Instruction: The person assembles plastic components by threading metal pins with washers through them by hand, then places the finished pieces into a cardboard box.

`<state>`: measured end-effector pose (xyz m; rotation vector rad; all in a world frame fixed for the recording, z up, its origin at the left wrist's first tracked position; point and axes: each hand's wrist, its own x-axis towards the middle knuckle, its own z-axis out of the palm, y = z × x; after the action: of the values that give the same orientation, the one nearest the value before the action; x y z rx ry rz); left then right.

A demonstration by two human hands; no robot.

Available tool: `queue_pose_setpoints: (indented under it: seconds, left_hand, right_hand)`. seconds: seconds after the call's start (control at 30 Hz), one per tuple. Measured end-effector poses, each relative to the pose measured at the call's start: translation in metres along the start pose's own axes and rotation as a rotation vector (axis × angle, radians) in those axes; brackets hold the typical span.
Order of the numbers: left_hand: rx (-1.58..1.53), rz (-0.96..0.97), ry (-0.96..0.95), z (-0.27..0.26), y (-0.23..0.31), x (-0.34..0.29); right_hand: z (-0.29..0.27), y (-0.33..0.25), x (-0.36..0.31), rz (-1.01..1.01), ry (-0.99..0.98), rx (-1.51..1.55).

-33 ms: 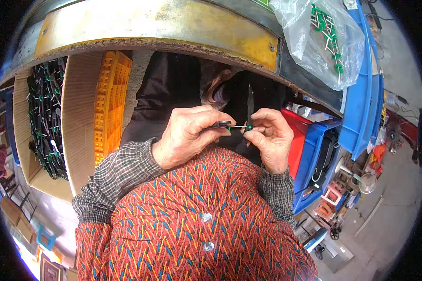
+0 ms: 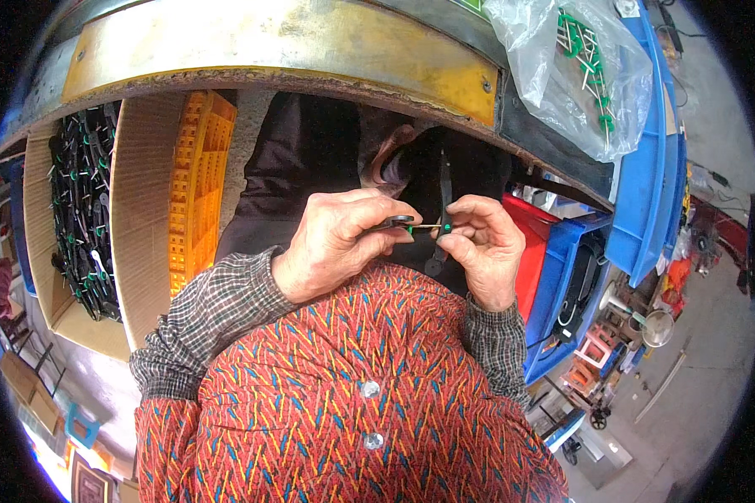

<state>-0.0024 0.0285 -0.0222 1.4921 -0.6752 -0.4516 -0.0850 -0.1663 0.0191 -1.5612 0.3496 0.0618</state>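
Observation:
In front of my lap, my left hand [image 2: 335, 239] pinches a small black part [image 2: 401, 220] with a bit of green on it. My right hand [image 2: 488, 243] grips a long, narrow black strip [image 2: 445, 186] between thumb and fingers. The strip stands roughly upright, its pointed end away from me and its rounded end below the fingers. A thin metal pin [image 2: 428, 226] spans the gap between the two black parts, with a green head [image 2: 447, 228] at the strip. The fingers hide how the pin sits in each part.
The metal-edged worktable [image 2: 285, 42] lies beyond my hands. On its right is a clear plastic bag [image 2: 528, 84] with green-headed pins [image 2: 591, 67]. A cardboard box [image 2: 147, 210] of black parts [image 2: 84, 218] and an orange crate [image 2: 200, 193] stand left; blue bins [image 2: 554, 293] stand right.
The black strip has turned slightly in my right hand, and its rounded lower end now shows below the fingers. My left hand has stayed in place.

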Motion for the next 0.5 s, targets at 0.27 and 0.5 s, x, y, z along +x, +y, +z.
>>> queue_pose_setpoints:
  seconds: [0.27, 0.5]
  left_hand:
    - [-0.027, -0.03, 0.006, 0.001, -0.002, 0.0]
    - [0.005, -0.009, 0.01, 0.001, 0.002, 0.0]
  right_hand:
    - [-0.008, -0.003, 0.004, -0.149, -0.141, -0.25]
    - [-0.012, -0.006, 0.003, -0.1, -0.174, -0.239]
